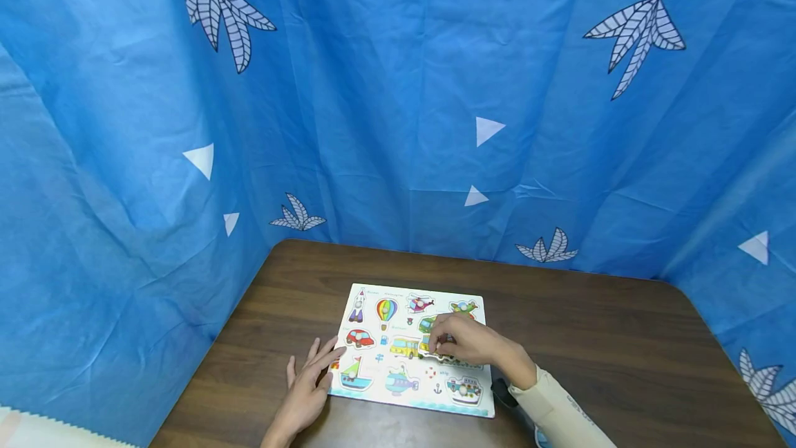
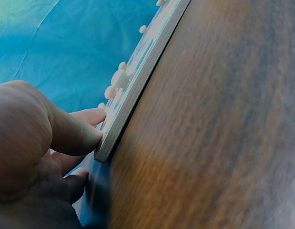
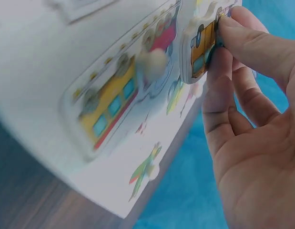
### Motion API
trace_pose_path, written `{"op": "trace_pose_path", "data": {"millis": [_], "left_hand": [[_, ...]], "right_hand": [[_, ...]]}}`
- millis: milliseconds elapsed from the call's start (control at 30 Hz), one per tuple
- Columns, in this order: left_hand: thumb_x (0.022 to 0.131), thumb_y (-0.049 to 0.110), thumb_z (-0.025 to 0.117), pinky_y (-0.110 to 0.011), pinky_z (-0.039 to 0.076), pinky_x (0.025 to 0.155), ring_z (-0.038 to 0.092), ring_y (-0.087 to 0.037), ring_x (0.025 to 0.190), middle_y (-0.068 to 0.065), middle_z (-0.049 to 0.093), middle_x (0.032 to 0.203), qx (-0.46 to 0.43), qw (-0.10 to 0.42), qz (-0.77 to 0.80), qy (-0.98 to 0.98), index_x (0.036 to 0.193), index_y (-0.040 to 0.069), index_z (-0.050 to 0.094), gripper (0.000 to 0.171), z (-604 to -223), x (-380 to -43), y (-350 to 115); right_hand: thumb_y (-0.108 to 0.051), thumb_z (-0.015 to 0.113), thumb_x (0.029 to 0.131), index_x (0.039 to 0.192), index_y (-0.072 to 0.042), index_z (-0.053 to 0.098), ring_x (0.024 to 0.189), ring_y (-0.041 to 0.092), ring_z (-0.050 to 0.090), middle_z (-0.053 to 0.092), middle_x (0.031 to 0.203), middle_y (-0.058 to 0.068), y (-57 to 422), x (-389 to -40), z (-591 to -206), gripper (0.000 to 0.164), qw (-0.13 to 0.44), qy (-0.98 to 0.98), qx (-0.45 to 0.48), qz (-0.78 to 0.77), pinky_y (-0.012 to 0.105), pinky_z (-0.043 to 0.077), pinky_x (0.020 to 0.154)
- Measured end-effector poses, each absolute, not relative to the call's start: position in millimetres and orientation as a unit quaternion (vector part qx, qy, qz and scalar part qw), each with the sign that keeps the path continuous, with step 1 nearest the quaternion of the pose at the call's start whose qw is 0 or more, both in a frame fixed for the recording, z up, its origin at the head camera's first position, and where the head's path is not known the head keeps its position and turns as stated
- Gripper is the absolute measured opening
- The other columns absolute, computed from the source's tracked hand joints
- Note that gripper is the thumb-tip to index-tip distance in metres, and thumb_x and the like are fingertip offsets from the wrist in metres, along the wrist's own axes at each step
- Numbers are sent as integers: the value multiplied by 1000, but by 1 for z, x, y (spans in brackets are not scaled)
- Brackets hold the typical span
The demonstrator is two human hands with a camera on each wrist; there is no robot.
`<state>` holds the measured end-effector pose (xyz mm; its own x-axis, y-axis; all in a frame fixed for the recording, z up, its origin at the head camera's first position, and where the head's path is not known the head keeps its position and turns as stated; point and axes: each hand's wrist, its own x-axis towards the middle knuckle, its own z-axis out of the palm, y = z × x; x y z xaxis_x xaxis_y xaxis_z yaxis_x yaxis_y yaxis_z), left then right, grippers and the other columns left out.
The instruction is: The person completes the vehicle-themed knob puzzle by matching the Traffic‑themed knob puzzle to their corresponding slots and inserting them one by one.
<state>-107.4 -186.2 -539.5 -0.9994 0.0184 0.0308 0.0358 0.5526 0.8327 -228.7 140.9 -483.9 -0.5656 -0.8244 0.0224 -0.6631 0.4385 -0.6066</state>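
A white wooden knob puzzle board [image 1: 423, 372] with pictures of vehicles lies on the brown table. My right hand [image 1: 463, 339] pinches a yellow bus puzzle piece [image 3: 200, 47] between thumb and fingers. That piece is raised off the board, near the yellow bus picture [image 1: 404, 347]. In the right wrist view a train piece [image 3: 111, 107] with a round knob sits beside it. My left hand [image 1: 307, 386] rests at the board's left edge with its fingers spread. Up close, its thumb [image 2: 76, 136] touches the board's corner.
Other knobbed pieces on the board include a red car [image 1: 360, 339], a sailboat [image 1: 355, 376], a hot-air balloon [image 1: 386, 310] and a ship [image 1: 464, 390]. A dark object [image 1: 504, 393] lies by the right sleeve. Blue patterned cloth [image 1: 373, 123] hangs behind the table.
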Motion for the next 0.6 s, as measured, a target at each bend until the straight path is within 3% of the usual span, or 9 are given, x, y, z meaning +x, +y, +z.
{"op": "trace_pose_path", "data": {"millis": [167,600], "left_hand": [[93,-10,53,-74,-15,109,15,-47,152,-14,45,155,-19,14,-469,-883,136,13,63,49,-540,-108,-185],[93,-10,53,-73,-16,110,13,-47,152,-16,44,156,-18,11,-474,-880,136,11,62,48,-538,-108,-186]], "right_hand": [[-2,70,91,93,-14,77,75,2,51,68,90,-4,123,-231,-487,14,144,840,-446,-273,17,49,72],[-3,71,91,94,-15,77,78,0,54,68,90,-7,91,-237,-500,14,137,846,-456,-238,14,50,75]]}}
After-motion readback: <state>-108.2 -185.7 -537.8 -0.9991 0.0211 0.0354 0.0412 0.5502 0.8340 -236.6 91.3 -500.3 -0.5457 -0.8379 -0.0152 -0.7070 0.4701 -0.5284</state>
